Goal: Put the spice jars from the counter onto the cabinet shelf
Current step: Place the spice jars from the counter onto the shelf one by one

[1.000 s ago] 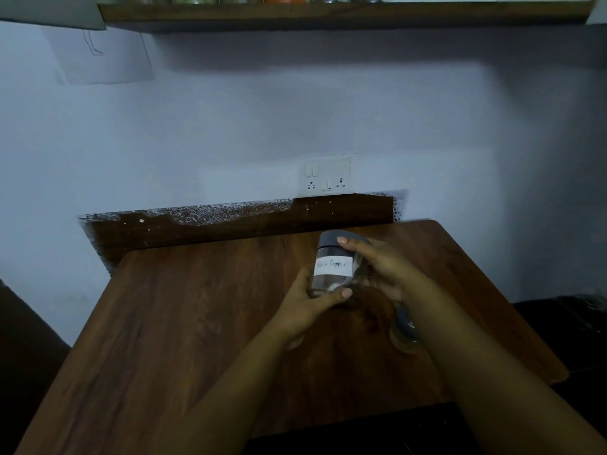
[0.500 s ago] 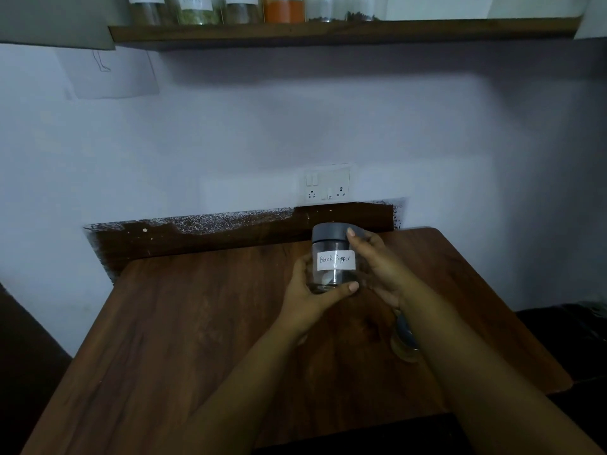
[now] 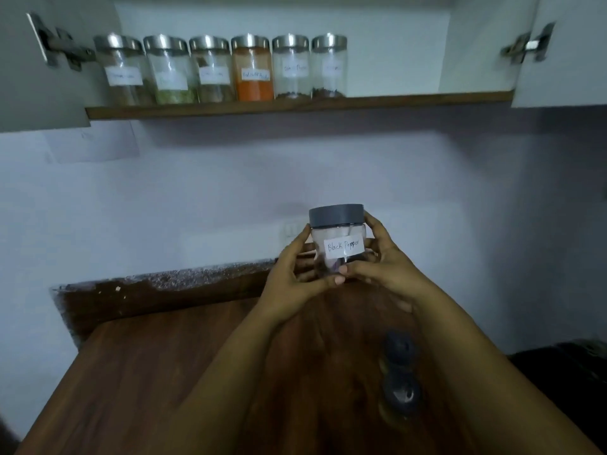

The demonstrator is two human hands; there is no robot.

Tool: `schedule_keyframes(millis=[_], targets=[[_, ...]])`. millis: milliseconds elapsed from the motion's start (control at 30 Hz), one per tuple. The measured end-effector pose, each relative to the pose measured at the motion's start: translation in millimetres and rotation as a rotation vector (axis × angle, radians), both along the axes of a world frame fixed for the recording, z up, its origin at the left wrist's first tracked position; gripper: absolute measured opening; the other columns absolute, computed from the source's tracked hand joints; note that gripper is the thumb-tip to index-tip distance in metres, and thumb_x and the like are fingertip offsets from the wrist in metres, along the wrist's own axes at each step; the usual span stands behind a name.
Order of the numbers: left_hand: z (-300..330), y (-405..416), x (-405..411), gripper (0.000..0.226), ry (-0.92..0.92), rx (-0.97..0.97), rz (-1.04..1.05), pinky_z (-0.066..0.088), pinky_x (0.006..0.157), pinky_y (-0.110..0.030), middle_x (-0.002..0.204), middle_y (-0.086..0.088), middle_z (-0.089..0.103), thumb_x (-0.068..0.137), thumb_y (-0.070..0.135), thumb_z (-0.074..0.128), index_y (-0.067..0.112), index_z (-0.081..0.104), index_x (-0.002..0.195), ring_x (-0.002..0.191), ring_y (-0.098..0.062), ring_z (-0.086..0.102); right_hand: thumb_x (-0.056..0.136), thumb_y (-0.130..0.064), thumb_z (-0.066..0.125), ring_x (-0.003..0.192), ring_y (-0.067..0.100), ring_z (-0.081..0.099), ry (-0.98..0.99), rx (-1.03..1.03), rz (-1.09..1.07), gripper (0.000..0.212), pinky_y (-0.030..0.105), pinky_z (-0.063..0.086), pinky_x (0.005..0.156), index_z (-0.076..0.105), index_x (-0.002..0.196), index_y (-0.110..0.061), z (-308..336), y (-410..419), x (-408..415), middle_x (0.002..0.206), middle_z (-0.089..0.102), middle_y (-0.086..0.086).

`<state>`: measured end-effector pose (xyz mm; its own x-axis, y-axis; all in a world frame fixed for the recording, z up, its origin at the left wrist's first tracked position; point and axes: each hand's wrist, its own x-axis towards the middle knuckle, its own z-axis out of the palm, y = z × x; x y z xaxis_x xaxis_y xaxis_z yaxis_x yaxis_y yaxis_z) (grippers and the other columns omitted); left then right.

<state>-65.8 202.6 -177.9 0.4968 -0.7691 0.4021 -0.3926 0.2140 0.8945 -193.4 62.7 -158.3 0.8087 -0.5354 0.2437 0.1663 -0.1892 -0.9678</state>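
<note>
Head view: my left hand [image 3: 293,276] and right hand [image 3: 382,264] both clasp the Black Pepper jar [image 3: 338,244], fingers wrapped round its sides; it has risen off the counter [image 3: 138,366] since a second ago and the cabinet shelf [image 3: 410,100] is now in sight; likely the carry-up step; six jars already line the shelf's left half, right end bare; two dark-lidded jars [image 3: 399,372] wait near counter's right edge; dim room, pale wall.
</note>
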Motion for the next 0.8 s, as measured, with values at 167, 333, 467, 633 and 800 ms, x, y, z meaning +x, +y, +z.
schedule_keyframes(millis=[167, 333, 467, 633, 800], targets=[[97, -56, -1, 0.09, -0.261, -0.145, 0.044, 0.049, 0.093, -0.015, 0.14, 0.01, 0.05, 0.075, 0.024, 0.083, 0.041, 0.03, 0.146, 0.119, -0.006, 0.055, 0.072, -0.002, 0.081, 0.116, 0.017, 0.06, -0.21, -0.158, -0.095, 0.102, 0.034, 0.052, 0.094, 0.026, 0.145, -0.048, 89, -52, -1, 0.132, 0.053, -0.001], [184, -118, 1, 0.093, -0.574, -0.235, 0.154, 0.044, 0.099, -0.014, 0.145, 0.012, 0.042, 0.08, 0.033, 0.077, 0.034, 0.019, 0.152, 0.122, 0.0, 0.048, 0.066, -0.001, 0.084, 0.113, 0.018, 0.063, -0.327, -0.335, -0.115, 0.105, 0.04, 0.054, 0.093, 0.029, 0.146, -0.041, 182, -114, -1, 0.125, 0.06, 0.007], [222, -171, 12, 0.094, -0.771, -0.231, 0.423, 0.043, 0.105, -0.043, 0.143, 0.003, 0.048, 0.08, 0.045, 0.074, 0.03, 0.017, 0.154, 0.125, -0.017, 0.048, 0.055, -0.021, 0.089, 0.111, 0.018, 0.065, -0.263, -0.45, -0.133, 0.11, 0.045, 0.054, 0.094, 0.029, 0.143, -0.047, 230, -166, 10, 0.126, 0.058, 0.005], [232, -221, 36, 0.057, -1.063, -0.21, 0.809, 0.042, 0.09, -0.041, 0.12, 0.003, 0.063, 0.089, 0.047, 0.06, 0.021, 0.045, 0.137, 0.108, -0.022, 0.05, 0.066, -0.022, 0.088, 0.109, 0.018, 0.062, -0.043, -0.559, -0.161, 0.108, 0.035, 0.045, 0.098, 0.02, 0.149, -0.037, 263, -228, 35, 0.122, 0.061, 0.007], [195, -241, 91, 0.013, -1.114, -0.352, 1.148, 0.041, 0.064, -0.036, 0.076, -0.004, 0.052, 0.093, 0.021, 0.053, 0.012, 0.052, 0.084, 0.07, -0.023, 0.048, 0.066, -0.026, 0.089, 0.111, 0.02, 0.054, 0.121, -0.589, -0.163, 0.108, 0.028, 0.041, 0.089, 0.019, 0.148, -0.021, 266, -262, 74, 0.121, 0.056, 0.004]])
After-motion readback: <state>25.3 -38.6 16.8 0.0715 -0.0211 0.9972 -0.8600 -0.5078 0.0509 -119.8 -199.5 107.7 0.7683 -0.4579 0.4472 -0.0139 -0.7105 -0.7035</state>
